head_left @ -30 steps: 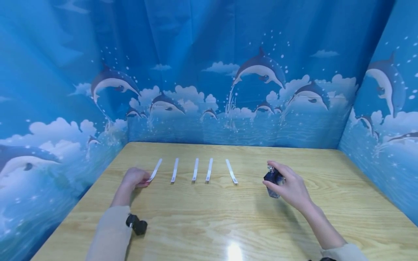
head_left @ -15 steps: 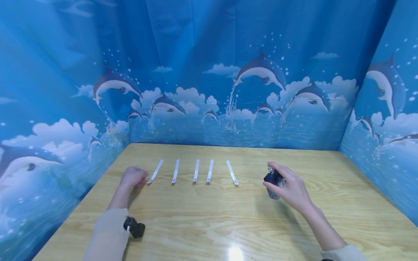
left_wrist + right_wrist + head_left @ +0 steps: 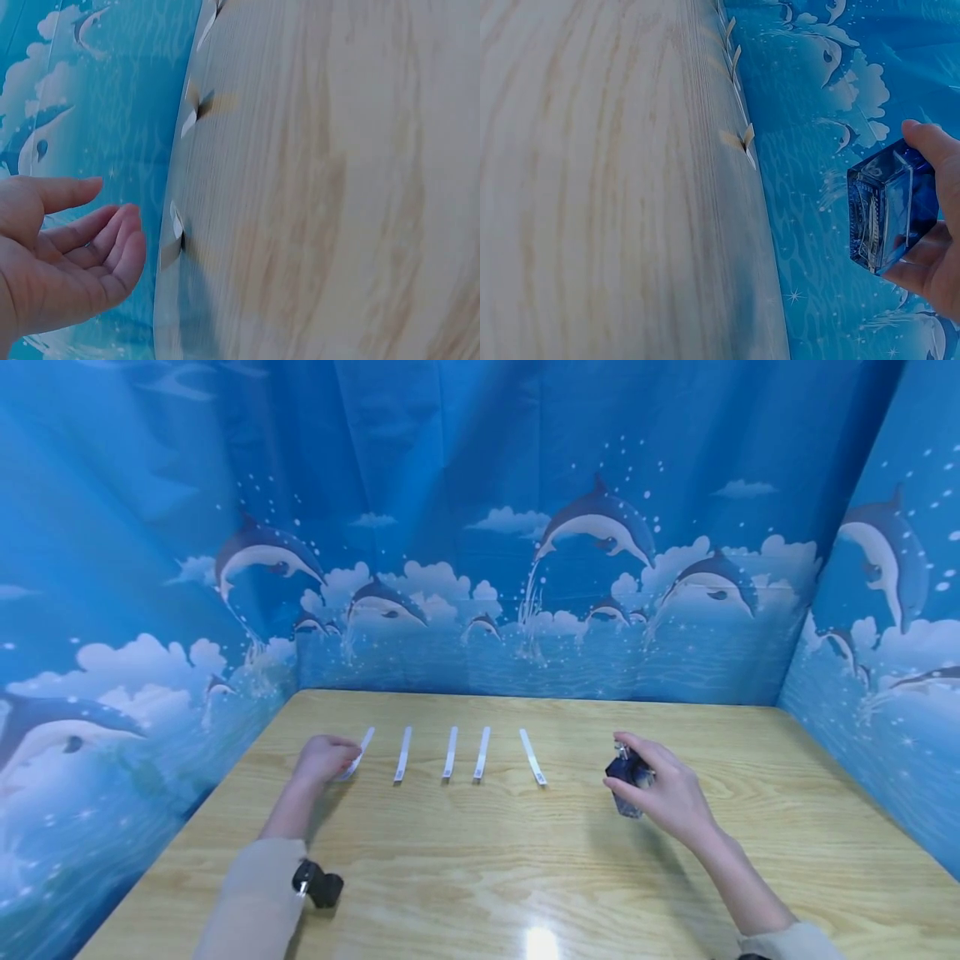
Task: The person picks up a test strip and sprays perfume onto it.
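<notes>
My left hand (image 3: 324,758) hovers by the leftmost white paper strip (image 3: 367,739), overlapping its lower part in the head view. In the left wrist view its fingers are loosely curled, the thumb (image 3: 71,193) stands apart and nothing is between them. A strip with a bent-up end (image 3: 178,225) lies just beyond. On the right, my right hand (image 3: 675,797) grips a dark blue, faceted glass perfume bottle (image 3: 624,777) between thumb and fingers, above the table. The right wrist view shows the bottle's clear, thick glass base (image 3: 870,217).
Several more white strips, among them one (image 3: 402,754) beside the leftmost and a slanted one (image 3: 532,757), lie in a row across the wooden table (image 3: 450,860). A blue dolphin-print curtain (image 3: 465,527) closes off the back and sides. Black wrist cameras (image 3: 318,883) sit at the sleeves.
My left hand first moved off the leftmost strip's near end, then came back right and over it. The right hand and perfume bottle have stayed in place.
</notes>
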`<state>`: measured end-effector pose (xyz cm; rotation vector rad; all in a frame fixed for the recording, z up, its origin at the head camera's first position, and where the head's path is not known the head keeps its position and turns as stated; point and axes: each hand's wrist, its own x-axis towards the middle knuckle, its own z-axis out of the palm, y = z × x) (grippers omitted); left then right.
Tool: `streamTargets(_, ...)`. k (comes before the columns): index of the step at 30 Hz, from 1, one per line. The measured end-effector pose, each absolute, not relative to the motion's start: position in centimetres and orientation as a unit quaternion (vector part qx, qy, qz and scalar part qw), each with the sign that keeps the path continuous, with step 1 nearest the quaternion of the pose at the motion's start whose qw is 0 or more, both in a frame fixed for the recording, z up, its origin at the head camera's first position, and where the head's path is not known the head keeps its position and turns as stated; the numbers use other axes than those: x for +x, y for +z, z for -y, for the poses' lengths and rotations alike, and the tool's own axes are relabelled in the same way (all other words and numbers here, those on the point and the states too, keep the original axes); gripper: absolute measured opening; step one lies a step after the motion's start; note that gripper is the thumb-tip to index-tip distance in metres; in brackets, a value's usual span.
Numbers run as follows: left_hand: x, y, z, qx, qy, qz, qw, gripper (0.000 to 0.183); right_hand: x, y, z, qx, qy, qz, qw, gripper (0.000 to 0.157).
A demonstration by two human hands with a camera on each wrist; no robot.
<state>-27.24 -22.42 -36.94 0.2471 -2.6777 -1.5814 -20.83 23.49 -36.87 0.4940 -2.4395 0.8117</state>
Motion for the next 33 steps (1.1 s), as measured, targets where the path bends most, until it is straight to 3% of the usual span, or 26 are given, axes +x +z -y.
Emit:
streamTargets(16,-27.3,-37.6,20.4,0.059,-0.606,0.786,-0.105,0.029,-20.9,-36.8,-23.2,0.188,0.297,0.9,0.258,0.061)
streamTargets(33,-27.4,-38.7,18.8,0.063,-0.63,0.765,-0.117,0.02,-20.8,-36.9,-23.2,0.192,0.3,0.897,0.261,0.061)
